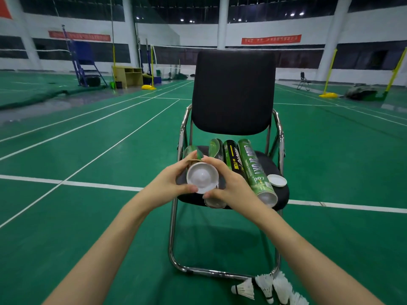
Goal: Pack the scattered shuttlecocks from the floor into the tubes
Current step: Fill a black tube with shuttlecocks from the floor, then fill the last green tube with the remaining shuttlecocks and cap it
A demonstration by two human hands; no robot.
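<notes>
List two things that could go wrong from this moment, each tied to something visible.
1. The green cardboard tubes lie loose on the black padded chair seat, ends overhanging its front edge; a nudge could roll one off.
2. The white feather shuttlecocks lie by the chair's chrome leg, where they might be stepped on.

Four shuttlecock tubes (255, 170) lie on one chair (233, 93), with one loose white lid (277, 180); about four shuttlecocks (264, 287) lie on the floor.

Green tube (256, 170): "007" readable near cap end; larger lettering unclear. Red banners (271, 39): illegible.
</notes>
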